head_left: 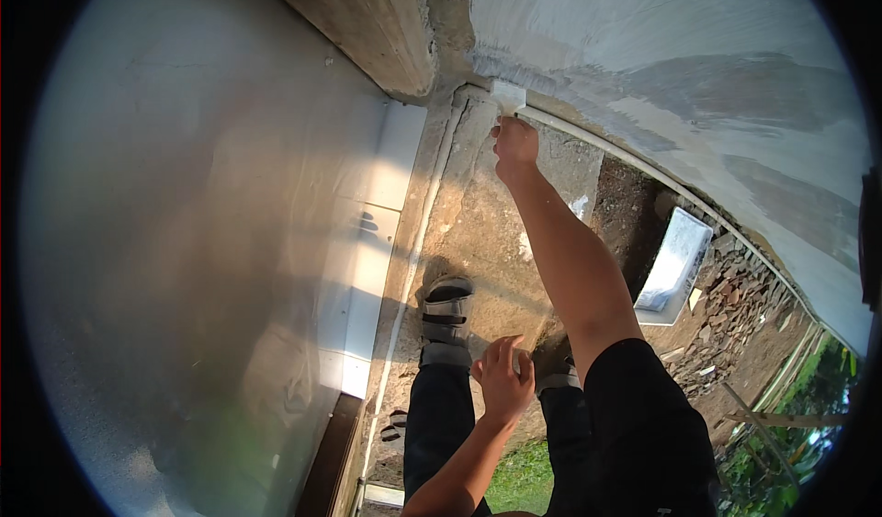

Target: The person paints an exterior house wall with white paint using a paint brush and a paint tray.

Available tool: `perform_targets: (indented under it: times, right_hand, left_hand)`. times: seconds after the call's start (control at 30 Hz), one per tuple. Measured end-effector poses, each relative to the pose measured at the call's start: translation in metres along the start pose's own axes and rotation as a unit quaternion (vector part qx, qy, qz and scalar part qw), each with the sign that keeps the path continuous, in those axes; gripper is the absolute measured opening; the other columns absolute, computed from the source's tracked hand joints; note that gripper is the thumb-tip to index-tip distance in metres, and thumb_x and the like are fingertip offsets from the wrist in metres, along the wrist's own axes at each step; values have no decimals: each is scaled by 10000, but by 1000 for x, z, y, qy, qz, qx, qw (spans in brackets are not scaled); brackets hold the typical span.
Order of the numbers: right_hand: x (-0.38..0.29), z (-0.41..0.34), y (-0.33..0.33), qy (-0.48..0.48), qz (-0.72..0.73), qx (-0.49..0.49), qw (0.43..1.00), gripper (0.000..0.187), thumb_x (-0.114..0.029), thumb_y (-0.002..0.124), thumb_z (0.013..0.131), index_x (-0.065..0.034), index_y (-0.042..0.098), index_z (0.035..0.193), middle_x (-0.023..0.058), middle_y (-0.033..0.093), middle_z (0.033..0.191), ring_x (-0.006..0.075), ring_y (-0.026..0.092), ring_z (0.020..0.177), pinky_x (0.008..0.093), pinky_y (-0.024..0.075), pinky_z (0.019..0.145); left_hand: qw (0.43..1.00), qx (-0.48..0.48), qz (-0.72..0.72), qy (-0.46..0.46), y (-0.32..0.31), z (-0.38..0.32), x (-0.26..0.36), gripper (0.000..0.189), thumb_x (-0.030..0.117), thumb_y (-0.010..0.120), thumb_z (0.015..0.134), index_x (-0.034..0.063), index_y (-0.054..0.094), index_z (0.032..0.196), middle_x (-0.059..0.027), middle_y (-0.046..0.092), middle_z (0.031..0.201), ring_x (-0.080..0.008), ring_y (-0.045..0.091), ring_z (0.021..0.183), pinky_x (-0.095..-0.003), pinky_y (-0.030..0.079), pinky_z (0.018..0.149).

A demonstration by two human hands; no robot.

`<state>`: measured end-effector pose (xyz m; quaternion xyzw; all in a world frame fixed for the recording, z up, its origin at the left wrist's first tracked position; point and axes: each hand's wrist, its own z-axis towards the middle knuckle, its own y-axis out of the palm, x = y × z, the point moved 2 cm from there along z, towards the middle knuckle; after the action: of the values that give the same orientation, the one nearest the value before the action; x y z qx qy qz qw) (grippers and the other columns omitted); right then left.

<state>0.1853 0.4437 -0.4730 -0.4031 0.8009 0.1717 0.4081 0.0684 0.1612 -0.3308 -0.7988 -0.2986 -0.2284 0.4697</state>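
Observation:
My right hand point(517, 143) reaches far forward, its fingers closed around the handle of a flat, pale paintbrush point(508, 94). The broad head of the brush touches the foot of a wall point(703, 89), just above a thin white pipe point(596, 138). Wet-looking grey-white streaks cover that wall unevenly, with darker patches among them. Low in front of my body, my left hand point(506, 384) hangs with bent, spread fingers and holds nothing. A rectangular tray point(674, 265), pale and shiny inside, stands on the ground right of my outstretched arm.
A glossy grey wall point(179, 207) with white tiles point(375, 241) along its base rises on my left. A concrete post point(365, 27) juts out ahead. My sandalled feet stand on a rough concrete strip point(482, 241). Broken stones point(730, 296) and wooden sticks point(785, 418) lie to the right.

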Motion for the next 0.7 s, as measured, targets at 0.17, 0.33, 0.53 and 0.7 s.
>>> perform_targets:
  times: [0.17,0.33,0.53,0.7]
  right_hand:
    - [41,-53,-10,-117,34,-27,992,204,-188,473,893,-17,578,929,23,511,627,71,384,482,231,313,463]
    - [6,14,3,2,-29,41,999,232,-178,488,870,39,565,843,80,555,611,149,521,565,317,394,537]
    - [36,-53,24,-117,-51,1,992,258,-178,492,859,57,578,920,101,569,620,179,555,575,329,424,562]
    - [26,23,15,32,9,28,999,247,-173,494,857,49,578,925,97,571,638,159,522,555,306,393,533]
  left_hand:
    - [1000,-1,11,-2,-12,9,2,296,108,570,791,144,539,1083,-58,566,1026,-243,527,994,-395,307,814]
    - [1000,-14,10,17,-5,13,4,297,102,576,782,143,542,1074,-60,561,1033,-243,529,989,-394,309,805]
    - [1000,-13,25,-12,-14,10,-10,298,98,570,785,140,537,1078,-70,551,1036,-250,516,1013,-409,307,810]
    - [999,-37,3,16,0,12,4,286,100,562,801,131,532,1083,-66,553,1034,-247,513,1012,-410,304,821]
